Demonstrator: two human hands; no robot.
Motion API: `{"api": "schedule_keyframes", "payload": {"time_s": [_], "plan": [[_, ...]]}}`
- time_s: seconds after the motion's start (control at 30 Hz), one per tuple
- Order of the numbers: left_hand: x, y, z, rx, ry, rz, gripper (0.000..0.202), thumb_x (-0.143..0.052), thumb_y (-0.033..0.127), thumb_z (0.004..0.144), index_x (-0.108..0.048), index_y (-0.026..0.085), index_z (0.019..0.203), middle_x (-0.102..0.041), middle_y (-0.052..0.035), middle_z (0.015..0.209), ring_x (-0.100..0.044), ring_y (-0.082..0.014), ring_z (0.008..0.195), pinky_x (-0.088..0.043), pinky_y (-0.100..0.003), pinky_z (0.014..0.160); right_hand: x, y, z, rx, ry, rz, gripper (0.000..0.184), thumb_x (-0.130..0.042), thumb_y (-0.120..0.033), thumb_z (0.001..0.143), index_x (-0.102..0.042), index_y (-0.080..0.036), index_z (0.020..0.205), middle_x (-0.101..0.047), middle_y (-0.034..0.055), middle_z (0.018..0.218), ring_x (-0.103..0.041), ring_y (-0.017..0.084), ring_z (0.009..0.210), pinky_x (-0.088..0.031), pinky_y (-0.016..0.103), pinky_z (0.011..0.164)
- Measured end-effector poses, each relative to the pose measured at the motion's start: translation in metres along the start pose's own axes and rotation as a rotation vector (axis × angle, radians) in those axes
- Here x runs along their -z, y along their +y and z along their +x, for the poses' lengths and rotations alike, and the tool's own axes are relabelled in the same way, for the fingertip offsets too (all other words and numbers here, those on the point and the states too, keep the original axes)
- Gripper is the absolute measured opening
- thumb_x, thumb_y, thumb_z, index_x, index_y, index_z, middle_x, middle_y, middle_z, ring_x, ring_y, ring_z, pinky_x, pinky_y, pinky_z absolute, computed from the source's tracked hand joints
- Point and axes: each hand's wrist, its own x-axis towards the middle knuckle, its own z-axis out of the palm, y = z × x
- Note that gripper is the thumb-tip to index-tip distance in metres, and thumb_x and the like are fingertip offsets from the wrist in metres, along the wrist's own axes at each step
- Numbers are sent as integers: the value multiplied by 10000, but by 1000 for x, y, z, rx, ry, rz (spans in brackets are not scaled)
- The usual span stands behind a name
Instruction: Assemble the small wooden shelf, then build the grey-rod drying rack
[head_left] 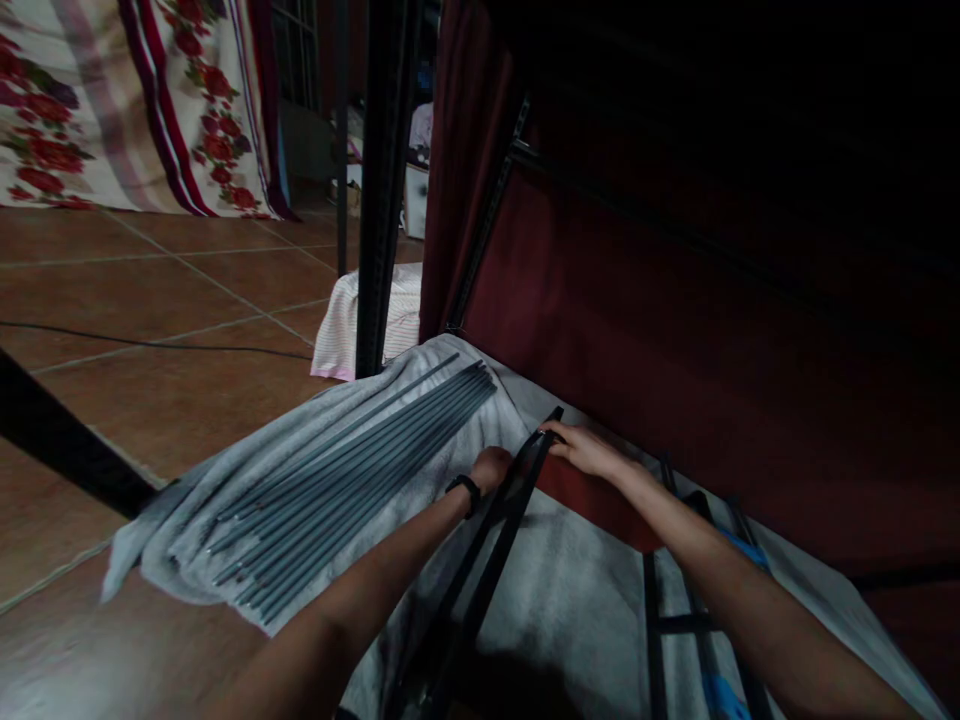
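Note:
A narrow black metal frame (499,560) of two long bars runs from the lower middle up to the space between my hands. My left hand (493,468), with a black wristband, is curled against the left side of its far end, its fingertips hidden behind the bar. From the right, my right hand (583,450) reaches over the same end with thumb and fingers pinched together. A small shiny spot, perhaps a fastener, shows at those fingertips; what they hold is too small to make out. Several grey metal rods (352,480) lie side by side left of my left hand.
A grey towel (187,530) lies under the rods. Black uprights (377,200) stand ahead, and a dark red cloth (637,350) hangs on the right. Another black frame with blue parts (682,622) lies under my right forearm. A cable (150,343) crosses the tiled floor.

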Motion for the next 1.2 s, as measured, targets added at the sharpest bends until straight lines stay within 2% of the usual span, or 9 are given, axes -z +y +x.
{"api": "schedule_keyframes", "payload": {"time_s": [0.1, 0.27, 0.4, 0.6, 0.73, 0.87, 1.0, 1.2], "plan": [[-6, -2, -2, 1, -7, 47, 311, -629, 59, 735, -545, 148, 448, -463, 15, 449, -434, -106, 511, -305, -234, 542, 4, -3, -5, 17, 2, 14, 390, -592, -257, 856, -655, -301, 1239, -730, -13, 878, -672, 185, 831, -467, 241, 727], [-8, -3, -10, 24, -2, 37, 166, -606, 99, 761, -653, 131, 605, -547, -1, 509, -488, -128, 525, -346, -239, 543, 13, -14, -17, 33, 11, 11, 401, -575, -281, 875, -648, -284, 1269, -736, -4, 911, -670, 182, 816, -470, 241, 721], [-4, -1, -18, 14, 38, 11, 99, -624, 87, 749, -659, 148, 680, -590, -9, 571, -525, -143, 567, -370, -244, 566, 14, -30, -22, 14, 4, -23, 423, -567, -279, 878, -638, -279, 1295, -732, -3, 859, -667, 182, 768, -464, 242, 689], [-2, -3, -26, 33, 116, -37, 175, -575, 14, 737, -586, 170, 659, -590, -1, 640, -522, -133, 636, -358, -232, 600, 12, -45, -23, 41, -32, -80, 449, -550, -286, 888, -611, -298, 1333, -708, -9, 791, -663, 186, 743, -449, 244, 663], [-2, -10, -32, 108, 118, -99, 151, -569, 34, 748, -557, 172, 690, -573, 4, 634, -515, -129, 609, -357, -232, 574, 6, -44, -23, 44, -36, -71, 444, -531, -283, 893, -613, -285, 1329, -715, -9, 816, -660, 181, 733, -461, 252, 680], [3, -15, -37, 165, 33, -175, 53, -557, 152, 828, -571, 165, 779, -600, -10, 651, -550, -139, 575, -407, -246, 552, 0, -39, -23, 74, -11, -23, 424, -529, -274, 889, -624, -278, 1302, -736, 2, 951, -677, 192, 857, -477, 261, 751], [10, -17, -39, 157, -8, -161, 157, -578, 306, 892, -572, 158, 839, -620, -21, 705, -574, -130, 609, -438, -239, 590, -4, -35, -21, 97, -13, -4, 434, -535, -281, 886, -610, -261, 1313, -736, 8, 972, -676, 195, 872, -480, 273, 770], [13, -16, -36, 60, 20, 59, 98, -603, 202, 865, -573, 171, 777, -600, -16, 718, -527, -136, 682, -385, -250, 653, -7, -35, -20, 109, -20, -4, 419, -526, -259, 891, -617, -282, 1300, -742, 12, 1053, -683, 203, 951, -484, 291, 826]]}}
